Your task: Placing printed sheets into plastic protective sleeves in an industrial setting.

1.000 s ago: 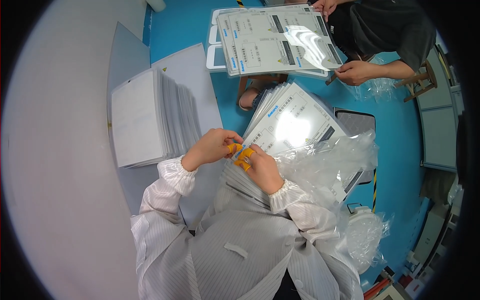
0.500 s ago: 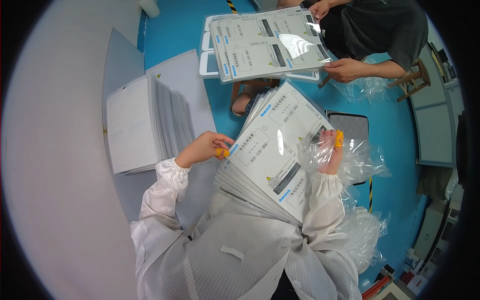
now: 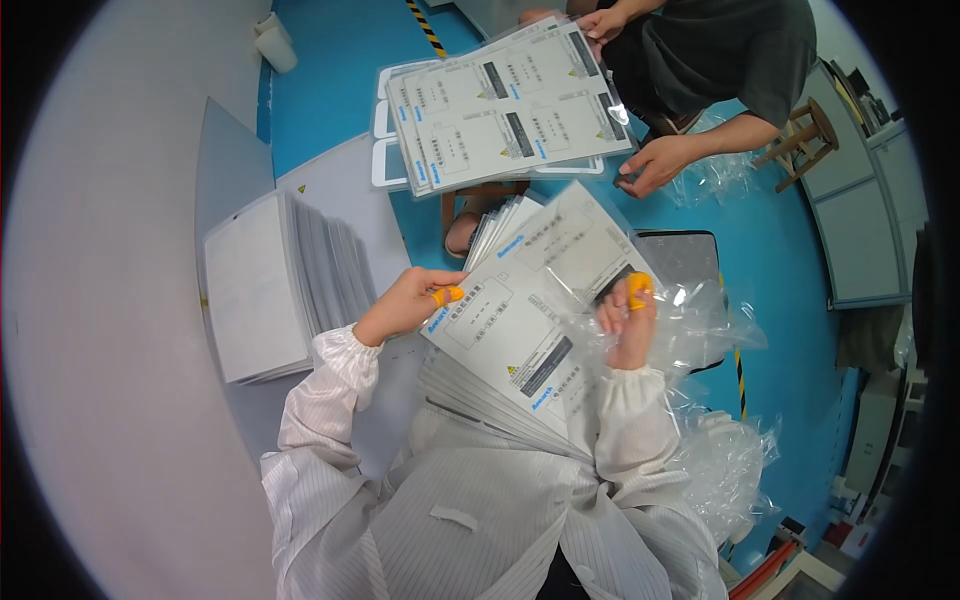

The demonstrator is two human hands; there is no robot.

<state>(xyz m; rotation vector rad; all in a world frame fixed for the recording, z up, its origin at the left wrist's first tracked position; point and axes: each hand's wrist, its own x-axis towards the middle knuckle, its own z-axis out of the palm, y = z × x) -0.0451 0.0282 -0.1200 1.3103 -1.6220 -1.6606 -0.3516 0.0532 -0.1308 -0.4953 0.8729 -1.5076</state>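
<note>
A fanned stack of printed white panels (image 3: 500, 335) rests across my lap. My left hand (image 3: 400, 305), a yellow finger cot on its thumb, pinches the left edge of the top panel. Over the panel's right part, my right hand (image 3: 628, 325) is closed on thin clear plastic film (image 3: 675, 320); it wears a yellow cot too. The film trails right from the fingers and covers part of the print. Exactly which fingertips grip the film is hard to make out.
At left, a thick stack of white panels (image 3: 258, 290) stands on a grey board (image 3: 345, 170). Across from me a person's hands (image 3: 662, 165) are at another printed pile (image 3: 500, 110). Crumpled film (image 3: 725, 470) lies at right, near a dark-rimmed grey panel (image 3: 690, 260) and wooden stool (image 3: 808, 135).
My right hand has moved left over the top panel, drawing the film with it, and its fingers have curled. My left hand keeps the panel's edge. The view has shifted slightly.
</note>
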